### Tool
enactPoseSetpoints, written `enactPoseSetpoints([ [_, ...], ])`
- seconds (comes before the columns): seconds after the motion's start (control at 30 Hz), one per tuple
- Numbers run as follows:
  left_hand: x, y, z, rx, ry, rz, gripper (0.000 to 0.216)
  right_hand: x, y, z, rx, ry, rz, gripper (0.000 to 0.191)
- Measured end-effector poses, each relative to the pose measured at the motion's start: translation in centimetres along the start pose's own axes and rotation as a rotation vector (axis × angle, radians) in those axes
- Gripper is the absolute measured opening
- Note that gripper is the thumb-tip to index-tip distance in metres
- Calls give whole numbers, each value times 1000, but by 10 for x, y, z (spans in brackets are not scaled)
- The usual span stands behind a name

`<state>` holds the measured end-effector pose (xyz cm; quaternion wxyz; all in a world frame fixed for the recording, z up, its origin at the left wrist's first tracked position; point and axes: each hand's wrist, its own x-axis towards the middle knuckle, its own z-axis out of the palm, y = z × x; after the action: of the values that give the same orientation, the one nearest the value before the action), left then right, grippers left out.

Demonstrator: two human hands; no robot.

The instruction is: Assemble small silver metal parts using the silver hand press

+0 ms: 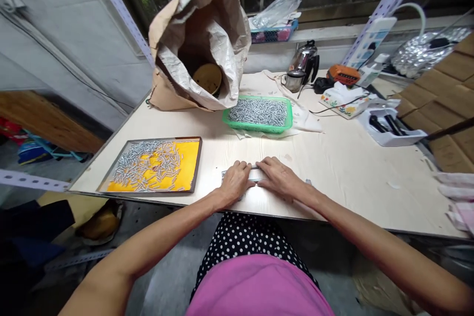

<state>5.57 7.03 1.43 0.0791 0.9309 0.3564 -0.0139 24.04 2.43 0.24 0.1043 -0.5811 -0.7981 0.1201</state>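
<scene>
My left hand and my right hand are close together near the table's front edge. Between them lies a flat, pale, silvery piece with darker long edges, low on the tabletop. Each hand grips one end, fingers over the far edge and thumb at the near edge; its exact kind is hard to make out. To the left, a shallow dark-rimmed tray with a yellow lining bears many small metal pins. Beyond my hands stands a green plastic basket filled with similar pins.
A large paper sack stands open at the back left, a round container inside. At the back right are a metal kettle, a metal cup, a tissue box and a white tray. Cardboard borders the right side.
</scene>
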Motion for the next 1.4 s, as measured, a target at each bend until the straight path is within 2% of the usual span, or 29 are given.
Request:
enactPoseSetpoints([
  [0.07,-12,9,11,14,89,-22,48,6,15,0,75,-21,-81,62],
  [0.13,-26,20,25,-3,161,13,54,13,28,1,120,-52,-99,66],
  [0.2,-38,32,36,-59,195,58,61,22,34,2,105,-62,-72,57],
  [0.33,-49,41,46,-187,183,99,65,42,34,-1,-46,-19,-45,24],
  [0.5,-44,38,44,-302,170,93,61,65,11,-12,-209,6,52,19],
  [0.57,-49,41,41,-334,199,89,61,67,-12,-14,-233,-19,-49,22],
  [0.6,-55,43,38,-352,216,111,59,67,-25,-14,-219,-39,-147,24],
  [0.7,-81,44,25,-368,281,284,37,63,-59,-6,-134,-140,-453,19],
  [0.77,-101,31,12,-311,373,362,23,63,-71,2,-132,-183,-554,12],
  [0.8,-109,19,3,-263,434,334,20,65,-74,6,-141,-190,-585,11],
  [0.87,-120,-18,-16,-143,503,121,21,69,-76,14,-155,-184,-633,13],
  [0.97,-119,-89,-39,-6,491,-351,25,70,-77,23,-99,-155,-687,16],
  [1.03,-110,-129,-46,24,421,-506,24,67,-78,24,48,-113,-670,18],
  [1.1,-98,-152,-45,11,338,-549,24,65,-76,19,244,7,-585,21],
  [1.2,-78,-160,-37,-42,232,-532,25,76,-59,-10,414,329,-343,23],
  [1.27,-65,-156,-31,-82,170,-551,27,94,-35,-39,372,514,-169,22],
  [1.33,-53,-152,-27,-100,125,-586,30,117,-6,-64,251,585,-28,24],
  [1.4,-44,-151,-25,-78,98,-605,32,134,20,-80,96,580,76,27],
])
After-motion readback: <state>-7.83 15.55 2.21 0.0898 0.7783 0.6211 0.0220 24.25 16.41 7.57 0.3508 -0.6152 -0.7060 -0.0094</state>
